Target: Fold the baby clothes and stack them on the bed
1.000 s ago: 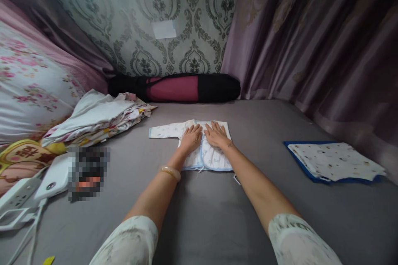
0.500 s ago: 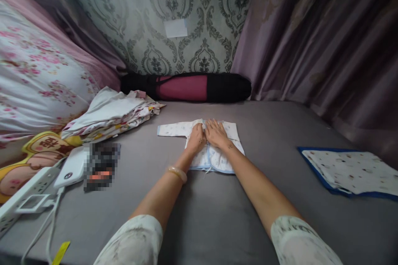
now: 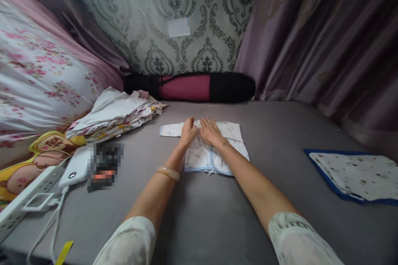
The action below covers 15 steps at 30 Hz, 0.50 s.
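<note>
both hands had slid a bit further up the little baby shirt [image 3: 214,149] since half a second earlier, toward its collar end, and the view had drifted slightly too, so everything sat a touch more to the right. left hand [image 3: 188,131] was resting on the shirt right where the left sleeve branches off, fingers curled down onto the cloth; couldn't really tell if its grip was pinching fabric or just pressing. right hand [image 3: 210,131] lay flat and released, palm down on the top of the shirt, just beside the left one, nearly touching. shirt itself was spread on the grey bed [image 3: 217,215], roughly mid-bed, one sleeve sticking out to the left, blue trim along the bottom edge. pale bangle [image 3: 168,172] on the left wrist. off to the left was a stack of folded clothes [image 3: 115,115] by the floral pillow [image 3: 40,74], then a white power strip [image 3: 27,190]. a blue-edged cloth [image 3: 354,172] lay well apart on the right. a black and red roll bag [image 3: 189,87] sat against the wall.
</note>
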{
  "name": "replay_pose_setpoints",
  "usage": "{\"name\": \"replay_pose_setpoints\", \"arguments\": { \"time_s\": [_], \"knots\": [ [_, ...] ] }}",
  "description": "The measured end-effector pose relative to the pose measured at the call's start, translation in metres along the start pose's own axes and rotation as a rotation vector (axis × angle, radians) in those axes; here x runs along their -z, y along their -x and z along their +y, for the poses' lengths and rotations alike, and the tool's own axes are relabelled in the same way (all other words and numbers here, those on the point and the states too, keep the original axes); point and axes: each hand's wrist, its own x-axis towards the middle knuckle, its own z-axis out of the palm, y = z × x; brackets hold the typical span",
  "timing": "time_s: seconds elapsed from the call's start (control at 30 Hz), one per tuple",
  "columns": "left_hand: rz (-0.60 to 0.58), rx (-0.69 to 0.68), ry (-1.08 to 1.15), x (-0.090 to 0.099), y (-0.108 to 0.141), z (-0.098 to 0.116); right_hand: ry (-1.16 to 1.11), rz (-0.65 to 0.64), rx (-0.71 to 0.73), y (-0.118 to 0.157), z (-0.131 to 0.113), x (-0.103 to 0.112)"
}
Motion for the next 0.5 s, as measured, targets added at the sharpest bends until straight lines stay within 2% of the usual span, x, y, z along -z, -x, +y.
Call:
{"name": "replay_pose_setpoints", "arguments": {
  "time_s": [0.07, 0.13, 0.27, 0.37, 0.5],
  "knots": [
    [0.111, 0.031, -0.138, 0.022, -0.008, -0.01, -0.018, -0.031, 0.046, -0.004, -0.009, 0.0],
    [0.159, 0.123, -0.327, 0.042, -0.013, -0.022, -0.042, -0.059, 0.068, -0.007, -0.016, -0.001],
    [0.122, 0.346, -0.58, 0.07, -0.013, -0.046, -0.095, -0.152, 0.033, -0.009, -0.02, -0.004],
    [0.1, 0.421, -0.599, 0.08, -0.015, -0.061, -0.128, -0.154, -0.003, -0.01, -0.021, -0.008],
    [0.044, 0.557, -0.482, 0.088, -0.028, -0.077, -0.133, -0.103, -0.032, -0.011, -0.023, -0.012]
  ]
}}
